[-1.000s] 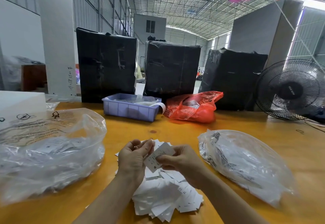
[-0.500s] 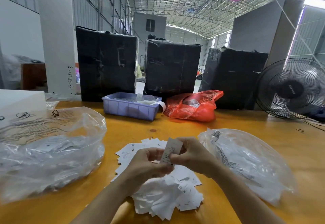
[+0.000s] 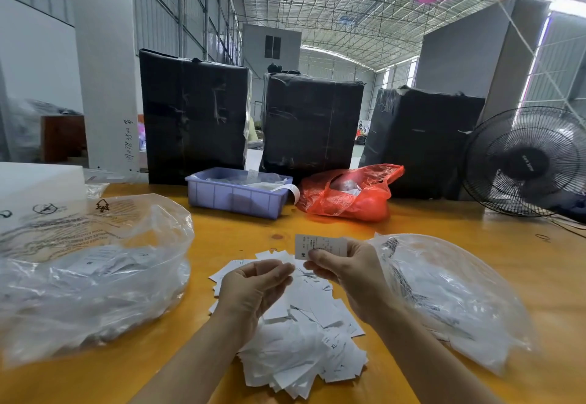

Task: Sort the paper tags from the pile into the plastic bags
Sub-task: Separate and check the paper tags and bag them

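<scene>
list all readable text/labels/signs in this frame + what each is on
"M": on the paper tag pinched in the right hand; its smaller print is too small to read.
"XL": on a tag in the pile.
Handwritten digits on the white pillar: not reliably readable.
Tree symbol and warning print on the left clear bag: blurred.
Print on the right clear bag: blurred.
Fan hub logo: too small.

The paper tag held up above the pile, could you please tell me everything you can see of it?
The paper tag is a small white rectangle of thin card or paper, printed with fine dark lines too small to read and a bold "M" at its lower left. It faces the camera, long side level, above the pile of tags. The right hand pinches its lower right edge; the left hand is apart from it.
</scene>
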A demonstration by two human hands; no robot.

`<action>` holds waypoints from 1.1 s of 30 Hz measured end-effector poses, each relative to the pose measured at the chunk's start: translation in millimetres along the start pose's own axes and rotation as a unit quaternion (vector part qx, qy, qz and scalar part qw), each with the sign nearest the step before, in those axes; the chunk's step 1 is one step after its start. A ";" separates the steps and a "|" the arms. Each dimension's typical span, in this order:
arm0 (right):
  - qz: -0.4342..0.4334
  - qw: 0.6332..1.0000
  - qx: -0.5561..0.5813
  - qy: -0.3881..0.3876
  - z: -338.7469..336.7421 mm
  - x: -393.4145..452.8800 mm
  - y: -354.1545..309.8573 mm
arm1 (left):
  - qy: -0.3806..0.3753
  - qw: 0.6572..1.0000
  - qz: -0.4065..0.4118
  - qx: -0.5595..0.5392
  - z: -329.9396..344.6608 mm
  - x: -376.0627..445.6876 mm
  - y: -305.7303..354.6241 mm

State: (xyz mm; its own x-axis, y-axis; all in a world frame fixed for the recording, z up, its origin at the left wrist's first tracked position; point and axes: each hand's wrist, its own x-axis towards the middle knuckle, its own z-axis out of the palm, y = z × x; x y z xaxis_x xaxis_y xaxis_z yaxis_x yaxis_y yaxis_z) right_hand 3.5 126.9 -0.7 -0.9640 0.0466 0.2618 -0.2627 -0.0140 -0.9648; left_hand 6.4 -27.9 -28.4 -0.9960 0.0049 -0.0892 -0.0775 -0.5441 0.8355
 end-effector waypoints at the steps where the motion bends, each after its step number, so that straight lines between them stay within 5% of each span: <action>1: -0.002 1.000 -0.007 0.000 1.6 -0.6 0.7 | 0.013 1.000 0.003 -0.015 0.5 0.1 -0.1; 20: -0.074 0.995 -0.059 0.012 11.1 -9.7 4.0 | 0.055 0.997 0.060 -0.005 0.8 -1.2 -1.5; 33: -0.014 0.989 -0.113 -0.094 8.6 -10.6 3.8 | 0.057 0.995 0.076 0.026 -2.4 2.1 -2.6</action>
State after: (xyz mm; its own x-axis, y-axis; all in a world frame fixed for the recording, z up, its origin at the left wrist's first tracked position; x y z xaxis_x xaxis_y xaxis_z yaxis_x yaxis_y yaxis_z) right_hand 12.3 117.8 -7.0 -0.9530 -0.1425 0.2675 -0.2931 0.2086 -0.9330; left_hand 4.5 -28.5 -32.1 -0.9850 -0.1713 -0.0190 0.0679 -0.4868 0.8709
